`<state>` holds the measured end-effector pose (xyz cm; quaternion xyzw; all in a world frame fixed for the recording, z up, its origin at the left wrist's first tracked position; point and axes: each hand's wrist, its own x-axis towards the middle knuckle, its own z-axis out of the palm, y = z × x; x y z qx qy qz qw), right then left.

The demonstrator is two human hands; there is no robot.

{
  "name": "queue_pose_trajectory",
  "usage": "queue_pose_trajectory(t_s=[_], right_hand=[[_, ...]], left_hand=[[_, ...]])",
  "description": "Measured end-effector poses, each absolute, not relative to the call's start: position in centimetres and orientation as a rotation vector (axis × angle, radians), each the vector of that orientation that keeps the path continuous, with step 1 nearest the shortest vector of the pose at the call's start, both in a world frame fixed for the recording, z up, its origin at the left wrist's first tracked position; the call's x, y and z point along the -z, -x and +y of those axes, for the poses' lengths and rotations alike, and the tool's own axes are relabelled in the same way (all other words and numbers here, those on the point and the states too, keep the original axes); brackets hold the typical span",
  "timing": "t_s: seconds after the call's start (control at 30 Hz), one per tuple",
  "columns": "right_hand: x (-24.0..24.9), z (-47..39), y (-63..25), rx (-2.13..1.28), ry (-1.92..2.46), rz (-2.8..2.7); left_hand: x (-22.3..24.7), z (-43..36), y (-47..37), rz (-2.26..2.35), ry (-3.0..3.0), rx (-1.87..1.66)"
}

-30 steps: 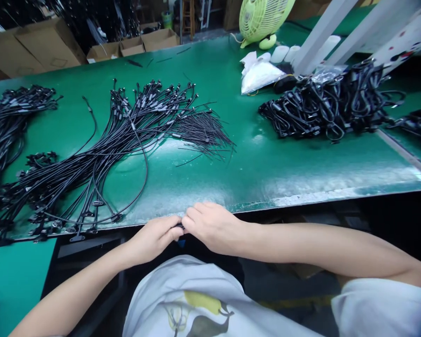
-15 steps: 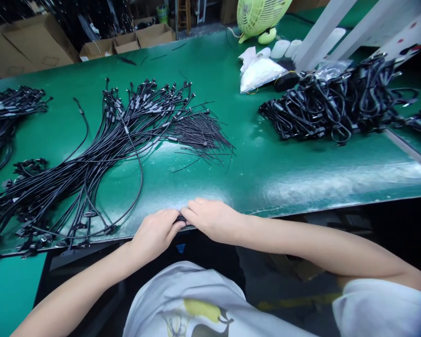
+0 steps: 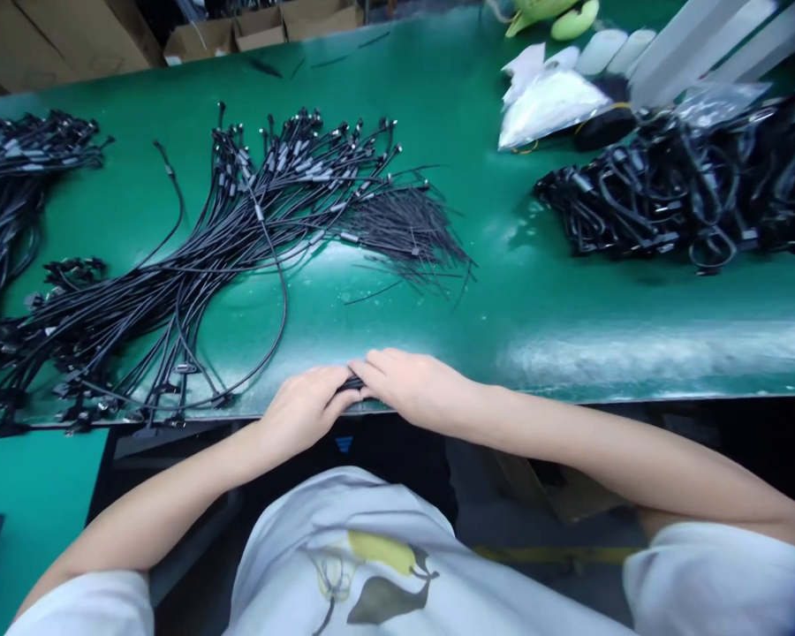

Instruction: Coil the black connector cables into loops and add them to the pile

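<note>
At the front edge of the green table, my left hand [image 3: 308, 402] and my right hand [image 3: 407, 386] meet, both closed around a short folded black cable [image 3: 352, 382]. Only a small dark stretch of it shows between my fingers; the rest is hidden under them. Beyond my left hand lies a large spread of long black cables [image 3: 192, 256] with grey sleeves and small metal plugs at the far ends. To its right, a pile of thin black ties [image 3: 411, 230], apparently wire twist ties, fans out over the cable ends.
A heap of bundled black cables [image 3: 689, 190] lies at the right, beside a white plastic bag [image 3: 549, 110] and white rolls [image 3: 600, 51]. Another cable bunch [image 3: 19, 185] is at the far left. Cardboard boxes [image 3: 258, 31] stand behind the green table [image 3: 437, 322].
The camera view has tilted down and shifted left, so the table's things sit higher and farther right. My hands stay together on the cable, with little visible change in their grip.
</note>
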<state>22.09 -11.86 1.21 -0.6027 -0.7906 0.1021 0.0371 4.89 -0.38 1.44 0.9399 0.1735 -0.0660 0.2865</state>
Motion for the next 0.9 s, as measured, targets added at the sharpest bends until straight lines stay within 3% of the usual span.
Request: queue_pose_trajectory(t_s=[0.43,0.6,0.8,0.9], right_hand=[[-1.5,-12.6,-21.4,0.069,1.662,-2.52],[-1.3,-13.0,-21.2,0.232,1.64,-2.514],[-2.2,-12.9,-21.0,-0.147,1.772,-2.431],[-2.4,-12.9,-20.9,-0.118,1.705,-2.428]], left_hand=[[-2.3,-1.3,-3.2,0.294,-2.653,0.156],[-3.2,-1.3,-3.3,0.302,-2.452,0.224],[-2.3,-1.9,-3.3,0.459,-2.567,0.073],[-2.4,-1.9,-3.1,0.429,-2.426,0.089]])
